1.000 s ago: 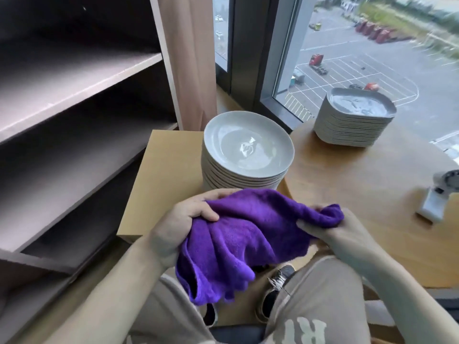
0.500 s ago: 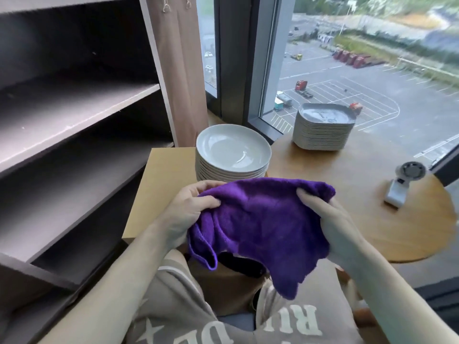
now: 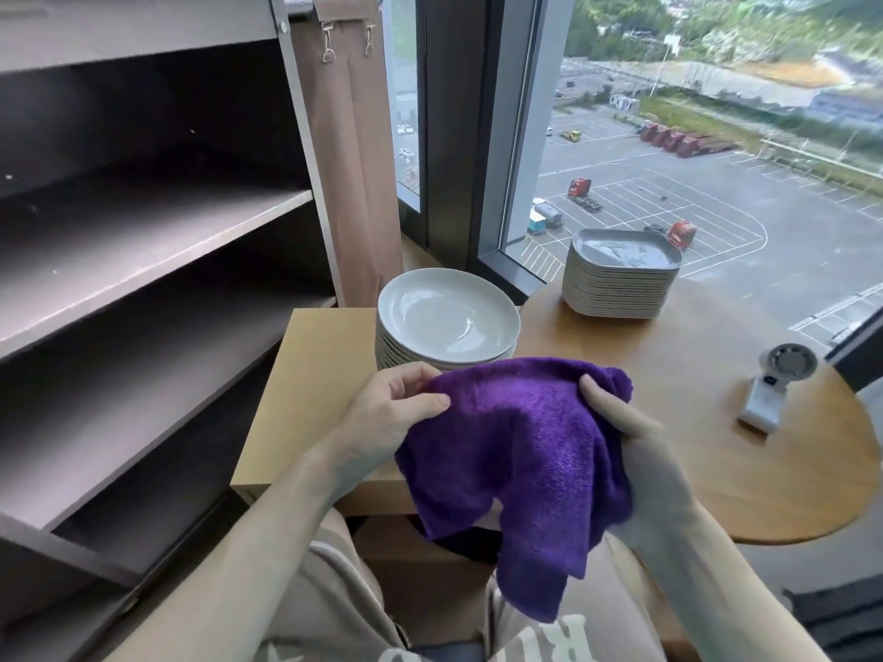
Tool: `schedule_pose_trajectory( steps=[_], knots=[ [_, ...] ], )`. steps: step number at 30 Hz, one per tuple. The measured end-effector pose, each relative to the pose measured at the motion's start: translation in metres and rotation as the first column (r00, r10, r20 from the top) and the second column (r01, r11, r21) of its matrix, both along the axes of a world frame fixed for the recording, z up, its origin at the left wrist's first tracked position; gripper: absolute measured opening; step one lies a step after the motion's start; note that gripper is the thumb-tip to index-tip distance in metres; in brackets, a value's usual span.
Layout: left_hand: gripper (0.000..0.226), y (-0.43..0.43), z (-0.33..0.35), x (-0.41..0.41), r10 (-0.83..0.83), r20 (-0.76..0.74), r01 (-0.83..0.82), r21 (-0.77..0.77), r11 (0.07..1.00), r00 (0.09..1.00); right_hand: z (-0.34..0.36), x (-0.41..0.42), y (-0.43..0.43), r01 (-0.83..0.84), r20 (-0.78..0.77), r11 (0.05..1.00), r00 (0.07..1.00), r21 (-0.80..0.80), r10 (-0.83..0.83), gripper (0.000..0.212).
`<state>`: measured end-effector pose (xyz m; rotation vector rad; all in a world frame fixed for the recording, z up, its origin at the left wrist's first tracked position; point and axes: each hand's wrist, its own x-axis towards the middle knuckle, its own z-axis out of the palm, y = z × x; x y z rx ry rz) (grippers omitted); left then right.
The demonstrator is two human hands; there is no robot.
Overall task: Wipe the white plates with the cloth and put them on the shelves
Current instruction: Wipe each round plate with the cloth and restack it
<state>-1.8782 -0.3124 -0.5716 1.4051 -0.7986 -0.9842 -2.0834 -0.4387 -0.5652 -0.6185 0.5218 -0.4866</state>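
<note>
The left hand (image 3: pixel 382 413) and right hand (image 3: pixel 645 461) are pinching the purple cloth (image 3: pixel 521 451) by its upper corners. Spreading it flat first is probably making wiping the top plate (image 3: pixel 446 317) easier.

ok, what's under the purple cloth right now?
No plate shows under it. The purple cloth hangs between the left hand and right hand, over the person's lap. It covers the near rim of the round plate stack and the right hand's fingers.

Small white fan (image 3: pixel 776 387) on round table (image 3: pixel 669 375)
</note>
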Motion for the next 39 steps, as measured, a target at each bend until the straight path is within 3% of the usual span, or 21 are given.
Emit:
schedule_pose_trajectory(
  steps=[5,7,10,14,16,19,21,24,26,28,30,31,32,35,37,39],
  knots=[
    [0.012,-0.007,0.007,-0.001,0.029,0.031,-0.026,-0.070,0.997,0.999,-0.007,-0.003,-0.001,-0.156,0.032,0.986,0.987,-0.061,0.158,0.059],
    [0.012,-0.011,0.010,-0.002,0.018,0.033,-0.015,-0.091,0.996,0.999,-0.010,-0.006,0.000,-0.203,0.002,0.968,0.979,-0.148,0.205,0.065],
    [0.014,-0.017,0.011,-0.004,0.012,0.123,-0.001,-0.093,0.996,0.992,-0.011,-0.002,0.008,-0.303,-0.183,0.868,0.951,-0.394,0.249,0.050],
    [0.013,-0.017,0.006,-0.005,0.066,0.299,-0.052,-0.055,0.997,0.952,-0.014,0.001,0.017,-0.258,-0.401,0.752,0.916,-0.606,-0.010,0.021],
    [0.014,-0.015,0.005,-0.002,0.121,0.355,-0.120,-0.022,0.992,0.927,-0.010,-0.001,0.022,-0.242,-0.357,0.583,0.930,-0.775,-0.088,0.019],
    [0.010,-0.017,0.005,0.003,0.187,0.333,-0.199,0.001,0.980,0.924,-0.008,0.004,0.032,-0.159,-0.219,0.251,0.947,-0.955,-0.234,0.040],
    [0.010,-0.024,0.006,0.001,0.253,0.261,-0.261,-0.005,0.965,0.932,-0.006,0.010,0.044,-0.136,-0.174,0.160,0.953,-0.978,-0.250,0.045],
    [0.015,-0.036,0.007,-0.004,0.374,-0.071,-0.374,0.020,0.927,0.925,-0.008,0.011,0.057,-0.231,-0.245,0.211,0.969,-0.950,-0.040,0.066],
    [0.019,-0.036,0.008,-0.002,0.402,-0.213,-0.402,0.045,0.915,0.891,-0.006,0.008,0.052,-0.207,-0.200,0.309,0.978,-0.928,0.053,0.056],
    [0.023,-0.034,0.008,0.001,0.394,-0.328,-0.395,0.066,0.916,0.859,-0.002,0.008,0.042,-0.077,-0.093,0.403,0.995,-0.912,-0.020,0.035],
    [0.030,-0.032,0.008,0.000,0.349,-0.476,-0.358,0.076,0.931,0.807,-0.004,0.012,0.031,0.039,-0.045,0.354,0.974,-0.934,-0.224,0.024],
    [0.035,-0.032,0.008,-0.002,0.312,-0.535,-0.326,0.071,0.943,0.785,-0.006,0.017,0.026,0.041,-0.056,0.306,0.951,-0.951,-0.303,0.028],
    [0.039,-0.033,0.008,-0.005,0.268,-0.575,-0.289,0.057,0.956,0.773,-0.010,0.022,0.022,0.012,-0.090,0.293,0.939,-0.956,-0.332,0.046],
    [0.045,-0.035,0.009,-0.015,0.141,-0.626,-0.199,-0.023,0.980,0.767,-0.024,0.039,0.020,-0.134,-0.226,0.443,0.960,-0.886,-0.163,0.105],
    [0.044,-0.036,0.007,-0.017,0.116,-0.604,-0.194,-0.065,0.979,0.788,-0.036,0.048,0.024,-0.138,-0.213,0.485,0.972,-0.864,-0.103,0.111],
    [0.045,-0.034,0.003,-0.015,0.138,-0.552,-0.213,-0.073,0.974,0.822,-0.048,0.054,0.028,-0.070,-0.158,0.509,0.979,-0.858,-0.132,0.101]
  ],
)
